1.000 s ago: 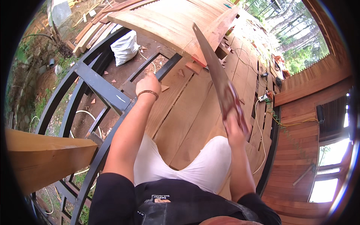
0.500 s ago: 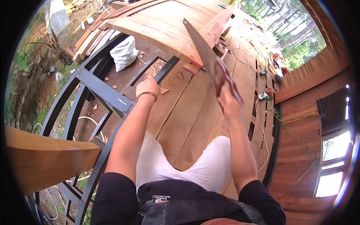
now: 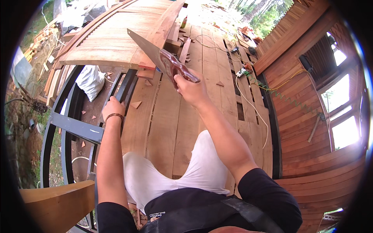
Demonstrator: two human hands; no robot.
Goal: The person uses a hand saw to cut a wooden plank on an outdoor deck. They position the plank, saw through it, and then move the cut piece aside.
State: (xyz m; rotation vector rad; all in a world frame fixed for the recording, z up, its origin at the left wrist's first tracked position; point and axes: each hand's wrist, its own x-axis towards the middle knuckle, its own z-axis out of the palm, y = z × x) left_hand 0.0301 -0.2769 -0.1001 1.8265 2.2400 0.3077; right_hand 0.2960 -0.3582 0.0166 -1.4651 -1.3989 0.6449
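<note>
Looks like saw-positioning, not cutting: right hand (image 3: pixel 191 88) clenched on the handsaw (image 3: pixel 168 59), mid-scene, tip pointing far left across the wooden panel (image 3: pixel 112 43), left hand (image 3: pixel 113 108) curled over the dark metal beam (image 3: pixel 126 86); next move calls for controlled blade swing.

Black short-sleeved shirt (image 3: pixel 186 199) with small pale print (image 3: pixel 157 214), off-white trousers (image 3: pixel 202 169), brown beaded bracelet (image 3: pixel 114 115) on left wrist (image 3: pixel 113 119)

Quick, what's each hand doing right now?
Left hand: closed on the dark metal beam.
Right hand: closed, holding the handsaw by its handle.
</note>
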